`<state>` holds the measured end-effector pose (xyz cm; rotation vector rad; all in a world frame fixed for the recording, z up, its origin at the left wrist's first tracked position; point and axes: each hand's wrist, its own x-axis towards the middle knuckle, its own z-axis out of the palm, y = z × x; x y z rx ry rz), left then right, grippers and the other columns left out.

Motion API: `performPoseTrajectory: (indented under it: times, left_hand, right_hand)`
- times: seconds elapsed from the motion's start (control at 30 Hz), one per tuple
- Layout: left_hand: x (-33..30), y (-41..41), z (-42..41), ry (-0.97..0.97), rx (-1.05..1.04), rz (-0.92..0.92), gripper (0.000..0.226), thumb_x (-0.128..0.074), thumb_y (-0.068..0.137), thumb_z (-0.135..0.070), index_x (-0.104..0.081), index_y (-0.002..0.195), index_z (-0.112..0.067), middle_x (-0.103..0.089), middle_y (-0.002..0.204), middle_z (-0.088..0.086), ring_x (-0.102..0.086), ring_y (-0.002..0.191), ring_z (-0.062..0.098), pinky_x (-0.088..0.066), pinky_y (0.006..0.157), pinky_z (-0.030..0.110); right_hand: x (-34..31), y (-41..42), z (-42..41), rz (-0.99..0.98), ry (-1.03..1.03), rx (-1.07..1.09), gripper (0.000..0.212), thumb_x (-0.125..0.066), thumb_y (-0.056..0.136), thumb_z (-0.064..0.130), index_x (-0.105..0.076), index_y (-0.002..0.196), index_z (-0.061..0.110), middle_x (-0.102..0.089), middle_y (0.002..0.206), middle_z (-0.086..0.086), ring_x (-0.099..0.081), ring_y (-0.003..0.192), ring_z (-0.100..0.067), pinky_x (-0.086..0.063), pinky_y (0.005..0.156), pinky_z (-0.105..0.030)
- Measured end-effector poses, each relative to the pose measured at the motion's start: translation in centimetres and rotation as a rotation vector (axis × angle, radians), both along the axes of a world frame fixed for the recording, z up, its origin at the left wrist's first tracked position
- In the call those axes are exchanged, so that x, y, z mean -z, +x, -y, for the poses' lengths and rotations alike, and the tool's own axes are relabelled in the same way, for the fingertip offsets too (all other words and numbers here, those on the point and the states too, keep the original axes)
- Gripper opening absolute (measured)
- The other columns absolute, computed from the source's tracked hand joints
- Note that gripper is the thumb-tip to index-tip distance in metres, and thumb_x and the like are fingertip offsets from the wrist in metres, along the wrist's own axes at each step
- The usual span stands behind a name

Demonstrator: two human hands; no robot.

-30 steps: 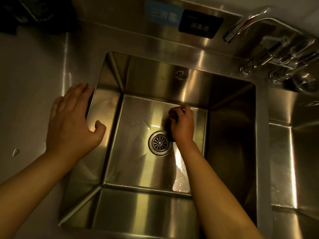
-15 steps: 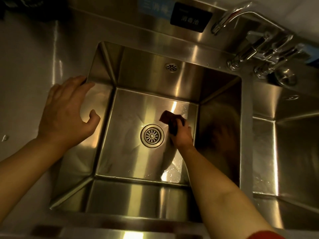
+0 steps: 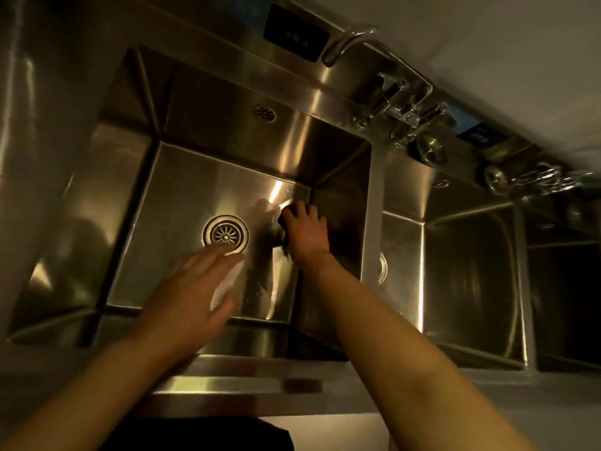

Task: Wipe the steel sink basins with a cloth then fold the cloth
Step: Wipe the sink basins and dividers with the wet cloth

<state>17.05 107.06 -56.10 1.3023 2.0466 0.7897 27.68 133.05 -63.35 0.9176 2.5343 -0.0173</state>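
A deep steel sink basin (image 3: 182,177) fills the left and middle of the head view, with a round drain (image 3: 225,235) in its floor. My right hand (image 3: 307,234) presses a dark cloth (image 3: 282,222) against the basin floor near the far right corner; most of the cloth is hidden under the hand. My left hand (image 3: 192,296) hovers blurred over the front of the basin, fingers spread, holding nothing. A second basin (image 3: 468,275) lies to the right, beyond a steel divider (image 3: 374,203).
A curved faucet (image 3: 351,40) and tap valves (image 3: 400,109) stand on the back ledge above the divider. More taps (image 3: 536,180) sit further right. A steel counter (image 3: 42,125) runs on the left. The sink's front rim (image 3: 234,382) is near me.
My left hand has left the basin's left rim and swung over the basin's front. My right hand slid the cloth from beside the drain toward the far right corner. The view shifted right.
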Motion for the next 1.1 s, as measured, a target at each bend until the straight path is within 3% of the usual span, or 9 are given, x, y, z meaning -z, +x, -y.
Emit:
performPoseTrajectory:
  times: [0.1,0.23,0.47,0.6,0.7,0.8,0.93,1.1]
  left_hand:
    - [0.1,3.7,0.9,-0.103,0.063,0.017,0.057,-0.046,0.093,-0.050,-0.050,0.148,-0.034,-0.047,0.156,-0.008,-0.039,0.144,0.014,-0.033,0.118,0.038]
    - [0.7,4.8,2.1,-0.215,0.176,-0.108,0.054,-0.048,0.098,-0.052,-0.046,0.150,-0.035,-0.043,0.159,-0.009,-0.038,0.146,0.014,-0.032,0.121,0.043]
    - [0.4,4.7,1.9,-0.271,0.163,-0.167,0.051,-0.045,0.098,-0.055,-0.055,0.142,-0.031,-0.060,0.141,-0.006,-0.055,0.129,0.017,-0.043,0.107,0.040]
    - [0.2,4.8,1.8,-0.308,0.160,-0.168,0.053,-0.041,0.097,-0.060,-0.054,0.141,-0.034,-0.063,0.137,-0.007,-0.058,0.124,0.015,-0.045,0.104,0.037]
    - [0.0,4.9,1.6,-0.326,0.166,-0.171,0.055,-0.037,0.097,-0.062,-0.052,0.142,-0.035,-0.061,0.139,-0.008,-0.055,0.126,0.013,-0.043,0.105,0.036]
    - [0.0,4.8,1.4,-0.340,0.182,-0.184,0.054,-0.036,0.097,-0.062,-0.054,0.140,-0.034,-0.061,0.139,-0.009,-0.055,0.126,0.012,-0.043,0.105,0.035]
    - [-0.5,4.7,1.3,-0.358,0.185,-0.169,0.061,-0.033,0.093,-0.062,-0.056,0.140,-0.032,-0.062,0.137,-0.008,-0.055,0.125,0.015,-0.043,0.105,0.036]
    - [-0.9,4.9,1.1,-0.385,0.178,-0.181,0.062,-0.029,0.094,-0.062,-0.054,0.143,-0.033,-0.060,0.139,-0.009,-0.053,0.128,0.013,-0.041,0.107,0.035]
  right_hand:
    - [-1.1,0.1,-2.0,0.161,0.073,-0.108,0.067,-0.070,0.089,0.031,-0.044,0.150,0.023,-0.029,0.161,-0.013,-0.024,0.148,-0.042,-0.028,0.116,-0.061]
    - [-0.6,0.8,-2.4,0.455,0.094,-0.221,0.061,-0.061,0.097,0.026,-0.040,0.154,0.022,-0.021,0.166,-0.013,-0.013,0.153,-0.043,-0.020,0.121,-0.062]
    - [2.3,5.0,4.6,0.736,-0.180,-0.184,0.049,-0.054,0.102,0.021,-0.047,0.149,0.011,-0.042,0.156,-0.017,-0.036,0.145,-0.038,-0.031,0.116,-0.050]
    - [2.6,8.1,8.6,0.870,-0.388,-0.237,0.039,-0.042,0.107,0.018,-0.050,0.143,0.008,-0.052,0.139,-0.016,-0.052,0.119,-0.032,-0.041,0.108,-0.042]
    - [1.8,8.0,8.5,0.823,-0.373,-0.177,0.039,-0.049,0.104,0.013,-0.051,0.143,0.009,-0.057,0.123,-0.013,-0.055,0.111,-0.031,-0.040,0.110,-0.043]
    - [0.7,6.5,6.7,0.796,-0.277,-0.239,0.046,-0.056,0.101,0.017,-0.049,0.146,0.007,-0.048,0.150,-0.017,-0.039,0.141,-0.037,-0.027,0.120,-0.050]
    - [-0.6,3.0,2.1,0.796,-0.089,-0.282,0.052,-0.063,0.098,0.022,-0.049,0.147,0.013,-0.046,0.154,-0.014,-0.037,0.145,-0.038,-0.029,0.119,-0.051]
    - [-1.0,-0.4,-4.6,0.675,0.192,-0.247,0.071,-0.063,0.095,0.035,-0.035,0.157,0.016,-0.033,0.162,-0.017,-0.021,0.153,-0.040,-0.013,0.125,-0.058]
